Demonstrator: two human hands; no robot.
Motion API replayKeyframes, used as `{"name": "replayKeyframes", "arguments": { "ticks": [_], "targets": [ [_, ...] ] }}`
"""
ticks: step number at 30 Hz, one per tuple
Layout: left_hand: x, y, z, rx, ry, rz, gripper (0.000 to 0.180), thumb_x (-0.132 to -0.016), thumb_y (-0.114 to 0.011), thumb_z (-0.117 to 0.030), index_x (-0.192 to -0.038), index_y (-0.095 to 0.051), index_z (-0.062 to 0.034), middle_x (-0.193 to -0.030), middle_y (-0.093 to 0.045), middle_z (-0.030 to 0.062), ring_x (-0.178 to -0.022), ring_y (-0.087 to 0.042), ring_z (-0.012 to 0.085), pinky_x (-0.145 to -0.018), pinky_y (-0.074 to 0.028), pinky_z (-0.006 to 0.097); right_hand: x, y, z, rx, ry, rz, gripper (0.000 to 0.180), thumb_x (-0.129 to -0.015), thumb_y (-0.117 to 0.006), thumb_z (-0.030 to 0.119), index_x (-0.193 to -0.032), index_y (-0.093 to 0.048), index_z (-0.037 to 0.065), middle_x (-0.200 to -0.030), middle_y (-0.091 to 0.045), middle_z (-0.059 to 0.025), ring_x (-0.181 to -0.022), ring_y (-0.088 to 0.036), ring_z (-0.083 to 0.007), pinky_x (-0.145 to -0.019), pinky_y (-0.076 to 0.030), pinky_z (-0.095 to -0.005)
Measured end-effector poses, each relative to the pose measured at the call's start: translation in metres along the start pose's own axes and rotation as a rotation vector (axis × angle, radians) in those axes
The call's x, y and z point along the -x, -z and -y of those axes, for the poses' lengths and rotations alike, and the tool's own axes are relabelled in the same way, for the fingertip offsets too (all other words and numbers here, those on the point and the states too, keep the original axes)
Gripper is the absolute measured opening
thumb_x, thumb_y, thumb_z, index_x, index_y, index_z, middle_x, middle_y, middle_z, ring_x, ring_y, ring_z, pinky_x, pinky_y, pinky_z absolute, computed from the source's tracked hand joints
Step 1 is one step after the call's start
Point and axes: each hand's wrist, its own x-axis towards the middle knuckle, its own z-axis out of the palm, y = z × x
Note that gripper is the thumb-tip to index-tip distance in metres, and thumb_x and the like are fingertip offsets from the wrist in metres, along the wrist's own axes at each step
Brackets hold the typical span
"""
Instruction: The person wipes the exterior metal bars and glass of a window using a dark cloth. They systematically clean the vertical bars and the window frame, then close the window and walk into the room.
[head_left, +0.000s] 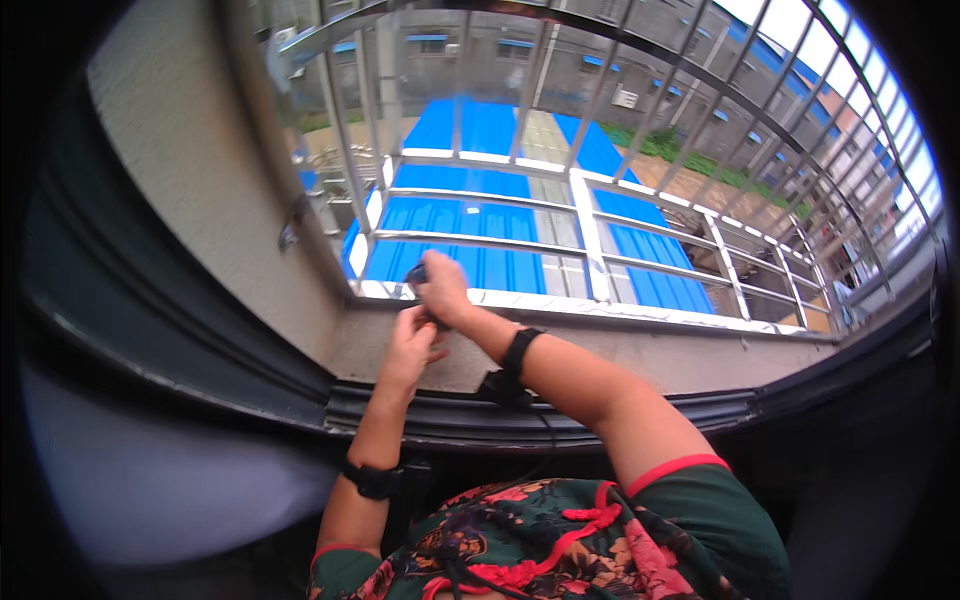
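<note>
My right hand [443, 288] reaches out over the window sill and closes on a small dark object [416, 273] near the bottom bar of the metal window grille [600, 250]. Just below it, my left hand [412, 345] is raised with fingers curled against the same dark object; what the object is cannot be made out. Both wrists wear black bands. The hands meet above the concrete ledge [620, 312] outside the window.
A dark window frame track [400, 410] runs across below the hands. A grey wall [190, 170] stands at left. Beyond the grille lie blue corrugated roofs [470, 215] and buildings far below. My patterned green and red garment fills the bottom.
</note>
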Motion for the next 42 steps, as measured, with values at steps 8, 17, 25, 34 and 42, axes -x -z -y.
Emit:
{"name": "replayKeyframes", "arguments": {
  "ticks": [8,17,25,34,42],
  "targets": [
    [0.03,0.023,-0.039,-0.103,-0.36,-0.386,0.036,-0.096,-0.044,-0.012,-0.131,-0.047,-0.0046,-0.127,-0.053,0.0103,-0.107,-0.054,0.0181,-0.085,-0.045,0.031,-0.04,-0.053,0.055,-1.055,-0.242,0.219,0.028,-0.075,-0.074,0.016,-0.092,-0.055,0.004,-0.085,-0.061,-0.0117,-0.076,-0.061,-0.0225,-0.065,-0.048,-0.035],
    [0.021,-0.068,-0.066,-0.123,-0.619,-0.143,0.068,-0.094,-0.06,-0.023,-0.147,-0.019,-0.0101,-0.143,-0.028,0.0163,-0.126,-0.041,0.0271,-0.091,-0.047,0.038,-0.008,0.114,0.057,-1.553,-0.29,0.4,0.038,-0.081,-0.072,0.023,-0.105,-0.049,0.006,-0.092,-0.058,-0.0077,-0.081,-0.06,-0.0165,-0.069,-0.051,-0.0299],
    [-0.025,-0.166,-0.04,-0.313,-0.582,-0.068,0.05,-0.086,-0.067,-0.006,-0.13,-0.043,-0.0042,-0.12,-0.052,0.0081,-0.099,-0.06,0.0167,-0.079,-0.051,0.025,0.035,0.232,-0.004,-1.317,-0.304,0.269,0.04,-0.082,-0.071,0.02,-0.111,-0.046,0.007,-0.093,-0.054,-0.007,-0.085,-0.055,-0.0141,-0.072,-0.049,-0.0287],
    [-0.055,-0.291,-0.019,-0.962,-0.788,0.056,0.073,-0.078,-0.074,-0.032,-0.137,-0.042,-0.0018,-0.134,-0.041,0.0242,-0.123,-0.042,0.0383,-0.104,-0.035,0.043,0.008,0.349,-0.161,-0.973,-0.305,-0.213,0.047,-0.071,-0.069,0.001,-0.113,-0.047,0.002,-0.094,-0.057,-0.0094,-0.083,-0.059,-0.0162,-0.07,-0.051,-0.0297],
    [-0.087,-0.325,0.029,-1.262,-0.892,0.038,0.059,-0.085,-0.066,-0.029,-0.134,-0.045,-0.0038,-0.137,-0.038,0.0226,-0.134,-0.029,0.0391,-0.109,-0.024,0.051,-0.034,0.454,-0.391,-0.021,-0.34,-0.632,0.054,-0.059,-0.074,0.016,-0.109,-0.055,0.004,-0.095,-0.065,-0.0227,-0.093,-0.063,-0.0373,-0.081,-0.05,-0.041]
  ]
}}
